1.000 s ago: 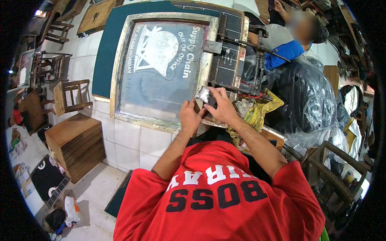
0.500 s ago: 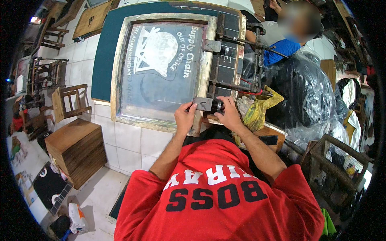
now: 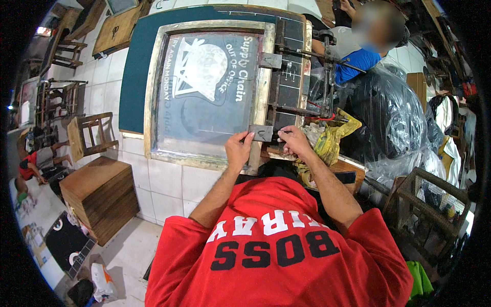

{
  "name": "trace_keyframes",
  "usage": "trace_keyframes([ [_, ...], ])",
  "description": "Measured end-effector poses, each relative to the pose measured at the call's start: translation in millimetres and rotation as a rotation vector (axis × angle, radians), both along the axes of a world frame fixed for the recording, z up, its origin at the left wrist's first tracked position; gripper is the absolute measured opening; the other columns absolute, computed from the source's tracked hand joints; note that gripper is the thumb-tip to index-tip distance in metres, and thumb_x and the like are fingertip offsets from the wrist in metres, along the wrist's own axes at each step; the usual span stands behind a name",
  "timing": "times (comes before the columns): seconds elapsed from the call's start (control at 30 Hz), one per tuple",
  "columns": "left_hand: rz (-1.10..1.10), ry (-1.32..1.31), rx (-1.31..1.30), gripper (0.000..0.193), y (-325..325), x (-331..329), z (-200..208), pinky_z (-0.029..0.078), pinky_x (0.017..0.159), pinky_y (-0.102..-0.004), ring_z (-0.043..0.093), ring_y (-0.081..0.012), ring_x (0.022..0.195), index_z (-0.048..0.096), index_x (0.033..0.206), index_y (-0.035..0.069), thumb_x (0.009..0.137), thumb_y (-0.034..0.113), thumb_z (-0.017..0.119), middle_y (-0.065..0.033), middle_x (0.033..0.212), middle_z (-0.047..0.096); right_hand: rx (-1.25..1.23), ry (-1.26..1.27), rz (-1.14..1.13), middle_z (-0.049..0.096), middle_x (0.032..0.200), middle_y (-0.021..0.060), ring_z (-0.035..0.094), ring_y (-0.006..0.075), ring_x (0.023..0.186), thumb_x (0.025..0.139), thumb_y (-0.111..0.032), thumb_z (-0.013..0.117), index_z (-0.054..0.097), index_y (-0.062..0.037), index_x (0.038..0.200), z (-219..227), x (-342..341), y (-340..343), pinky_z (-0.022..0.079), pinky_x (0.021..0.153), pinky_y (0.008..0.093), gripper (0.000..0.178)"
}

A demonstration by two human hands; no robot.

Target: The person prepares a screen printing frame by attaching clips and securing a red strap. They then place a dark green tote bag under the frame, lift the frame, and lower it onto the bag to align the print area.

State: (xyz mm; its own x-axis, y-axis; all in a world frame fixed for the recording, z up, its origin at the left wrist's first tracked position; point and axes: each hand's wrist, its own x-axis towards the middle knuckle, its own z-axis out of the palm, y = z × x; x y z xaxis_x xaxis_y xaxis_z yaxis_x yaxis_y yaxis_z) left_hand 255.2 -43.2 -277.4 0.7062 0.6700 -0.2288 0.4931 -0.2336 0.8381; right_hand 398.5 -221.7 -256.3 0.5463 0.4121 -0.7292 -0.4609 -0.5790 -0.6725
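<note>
A wooden-framed printing screen (image 3: 152, 110) with a pale stencil design in its mesh lies on the dark green board (image 3: 132, 77). At its near right corner, a grey metal clamp plate (image 3: 262, 133) rests on the frame edge. My left hand (image 3: 238, 149) pinches the plate's left end between thumb and fingers. To the right of the plate, my right hand (image 3: 295, 141) is closed, thumb and index finger together beside the dark clamp hardware; what they hold, if anything, is too small to make out. A second metal plate (image 3: 269, 60) sits farther up the same frame side.
Metal hinge rods (image 3: 296, 110) run along the board's right side. A yellow cloth (image 3: 332, 146) hangs near my right hand. Beyond lie black plastic-wrapped bundles (image 3: 383, 112), with a person in blue (image 3: 355, 66) behind. A wooden box (image 3: 99, 197) stands on the left.
My right hand's fingers have gone from spread around the dark knob to a closed pinch, slightly lower and to the right. My left hand stays at the plate.
</note>
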Motion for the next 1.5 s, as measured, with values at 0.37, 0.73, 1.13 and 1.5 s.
trace_keyframes([
  [0.37,0.016,-0.019,0.042,0.033,-2,-1,-2,0.052,0.072,-0.0383,0.068,-0.0333,0.080,0.074,0.094,-0.002,0.085,0.030,0.074,-0.0200,0.087,0.071,-0.111,0.122,0.106,0.071,0.074,0.0101,0.066,0.0151,0.054,0.098,-0.051,0.050,0.065,0.0073,0.103,2,14,5,0.050,0.045,0.0297,0.061],
  [0.73,0.021,0.019,0.091,0.032,-3,3,2,0.052,0.069,-0.0383,0.068,-0.0312,0.076,0.073,0.093,-0.003,0.085,0.029,0.073,-0.0196,0.085,0.071,-0.204,0.290,0.110,0.065,0.068,0.0080,0.046,0.0127,0.042,0.097,-0.061,0.046,0.065,0.0015,0.085,-6,17,1,0.035,0.039,0.0290,0.066],
  [1.13,0.017,0.006,0.076,0.032,-2,3,4,0.052,0.073,-0.0430,0.067,-0.0382,0.083,0.074,0.092,0.000,0.083,0.031,0.073,-0.0197,0.087,0.070,-0.239,0.537,0.153,0.048,0.059,-0.0034,0.027,0.0065,0.040,0.098,-0.054,0.045,0.064,-0.0034,0.090,-17,39,7,0.016,0.037,0.0263,0.055],
  [1.5,-0.008,0.066,-0.015,0.031,9,6,17,0.053,0.068,-0.0410,0.069,-0.0351,0.076,0.075,0.088,0.000,0.082,0.030,0.076,-0.0187,0.086,0.072,-0.614,-0.529,0.700,0.072,0.086,0.0234,0.069,0.0432,0.087,0.101,-0.047,0.030,0.071,0.0065,0.087,-10,-7,23,0.054,0.083,0.0496,0.069],
])
